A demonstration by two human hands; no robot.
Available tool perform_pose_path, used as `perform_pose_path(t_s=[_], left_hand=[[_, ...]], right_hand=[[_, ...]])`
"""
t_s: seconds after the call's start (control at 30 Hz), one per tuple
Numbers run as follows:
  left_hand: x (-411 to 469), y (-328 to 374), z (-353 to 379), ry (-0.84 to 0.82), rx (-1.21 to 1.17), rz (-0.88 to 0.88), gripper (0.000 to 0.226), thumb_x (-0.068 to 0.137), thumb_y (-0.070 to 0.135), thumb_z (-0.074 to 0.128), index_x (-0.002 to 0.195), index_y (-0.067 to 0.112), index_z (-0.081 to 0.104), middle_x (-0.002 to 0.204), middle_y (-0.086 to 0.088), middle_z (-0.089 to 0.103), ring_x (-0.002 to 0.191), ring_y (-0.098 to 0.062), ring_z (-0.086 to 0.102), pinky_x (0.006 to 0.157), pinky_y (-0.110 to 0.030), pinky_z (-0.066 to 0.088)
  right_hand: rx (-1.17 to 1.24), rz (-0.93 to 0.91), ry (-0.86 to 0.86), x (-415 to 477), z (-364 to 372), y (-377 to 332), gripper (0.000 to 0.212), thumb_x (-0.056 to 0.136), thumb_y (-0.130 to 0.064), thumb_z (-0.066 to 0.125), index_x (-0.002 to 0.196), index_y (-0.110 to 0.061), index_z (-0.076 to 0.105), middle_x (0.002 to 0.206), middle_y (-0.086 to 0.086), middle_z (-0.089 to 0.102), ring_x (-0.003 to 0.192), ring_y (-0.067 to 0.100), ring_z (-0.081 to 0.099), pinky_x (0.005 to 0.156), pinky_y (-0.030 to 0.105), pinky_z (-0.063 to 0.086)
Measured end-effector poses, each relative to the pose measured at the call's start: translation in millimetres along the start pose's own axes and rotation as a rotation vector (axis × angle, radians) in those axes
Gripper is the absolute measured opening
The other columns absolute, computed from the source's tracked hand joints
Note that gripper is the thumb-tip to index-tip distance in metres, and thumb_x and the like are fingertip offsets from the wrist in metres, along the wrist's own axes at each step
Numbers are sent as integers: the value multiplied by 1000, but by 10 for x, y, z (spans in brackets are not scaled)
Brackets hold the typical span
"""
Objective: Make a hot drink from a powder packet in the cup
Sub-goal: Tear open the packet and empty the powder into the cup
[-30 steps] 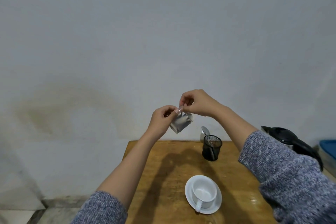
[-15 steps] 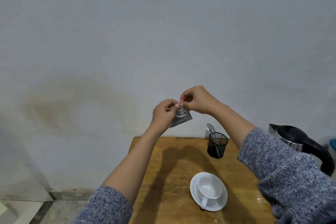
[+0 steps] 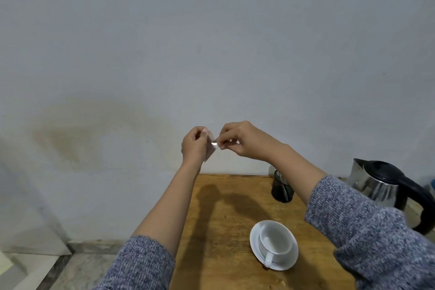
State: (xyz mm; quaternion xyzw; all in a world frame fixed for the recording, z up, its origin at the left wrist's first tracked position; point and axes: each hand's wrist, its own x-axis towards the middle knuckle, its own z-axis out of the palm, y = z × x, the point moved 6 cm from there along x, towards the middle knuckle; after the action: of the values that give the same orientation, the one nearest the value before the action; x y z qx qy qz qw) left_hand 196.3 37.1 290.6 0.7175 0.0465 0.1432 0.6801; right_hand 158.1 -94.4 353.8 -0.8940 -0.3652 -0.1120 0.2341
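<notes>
I hold a small silver powder packet (image 3: 211,148) up in front of the wall, above the table's far edge. My left hand (image 3: 195,146) grips its body, which is mostly hidden behind the fingers. My right hand (image 3: 240,140) pinches the packet's top corner between thumb and forefinger. Below, a white cup (image 3: 276,241) stands empty on a white saucer (image 3: 255,246) on the wooden table (image 3: 221,231), its handle toward me.
A black mesh holder (image 3: 281,187) with a spoon in it stands at the table's back, partly behind my right forearm. A steel kettle (image 3: 381,186) with a black lid and handle stands at the right. Bare floor lies to the left of the table.
The packet has turned edge-on and slipped further behind my left fingers. My right hand's pinch has moved slightly right of the left hand. The view has shifted, showing more of the kettle.
</notes>
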Motion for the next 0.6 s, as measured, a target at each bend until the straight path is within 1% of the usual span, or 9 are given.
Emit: perform_pose_path(t_s=[0.07,0.13,0.2,0.23,0.33,0.4,0.47,0.53,0.6], left_hand=[[56,-87,-119,51,-22,-39,31,86,21,44,58,23,58,66,1,64,67,-23,57,66,-32,43],[109,-172,-259,128,-44,-82,28,84,22,43,61,22,58,70,-1,64,75,-27,57,71,-38,43],[141,-232,-428,229,-67,-100,23,88,19,45,69,21,58,72,5,59,82,-22,53,79,-35,43],[157,-257,-507,259,-79,-95,19,90,18,46,75,18,58,73,8,57,83,-20,51,79,-33,41],[156,-328,-679,252,-83,-69,13,91,18,49,84,14,59,75,11,55,77,-14,49,70,-27,40],[103,-395,-766,233,-84,-56,12,91,17,50,85,14,60,76,11,56,74,-8,49,67,-22,39],[30,-496,-845,221,-76,-53,12,91,17,50,85,13,61,77,10,57,73,-5,50,68,-20,40],[-52,-653,-909,200,-67,-63,12,91,17,50,87,12,61,80,7,58,74,-5,51,67,-19,40],[-126,-848,-976,180,-43,-83,13,91,17,50,88,11,61,84,2,59,76,-7,51,68,-20,40]], right_hand=[[24,-15,-26,10,83,-31,14,86,-4,61,90,-8,74,93,3,68,79,18,64,77,34,54],[51,-10,-50,12,162,-56,13,86,-5,61,88,-7,74,92,2,67,75,14,61,76,30,53],[75,-4,-82,-2,253,-78,12,86,-5,61,86,-7,73,91,1,67,72,11,58,74,25,51],[86,4,-92,-12,295,-90,11,86,-6,61,85,-8,72,90,0,66,72,10,57,74,22,50],[162,128,-95,-52,443,8,11,84,-7,61,78,-13,69,81,-5,64,73,8,60,72,17,50],[207,247,-99,-98,621,150,14,81,-5,58,75,-15,65,72,-7,63,68,9,61,69,22,51],[267,378,-162,-179,928,326,16,77,0,53,78,-12,63,67,-1,60,62,15,63,68,29,53],[348,491,-258,-315,1336,460,18,77,5,49,81,-8,61,67,4,57,63,23,67,70,38,56],[382,560,-335,-481,1745,538,20,78,6,52,78,-13,58,66,2,58,65,23,66,75,41,56]])
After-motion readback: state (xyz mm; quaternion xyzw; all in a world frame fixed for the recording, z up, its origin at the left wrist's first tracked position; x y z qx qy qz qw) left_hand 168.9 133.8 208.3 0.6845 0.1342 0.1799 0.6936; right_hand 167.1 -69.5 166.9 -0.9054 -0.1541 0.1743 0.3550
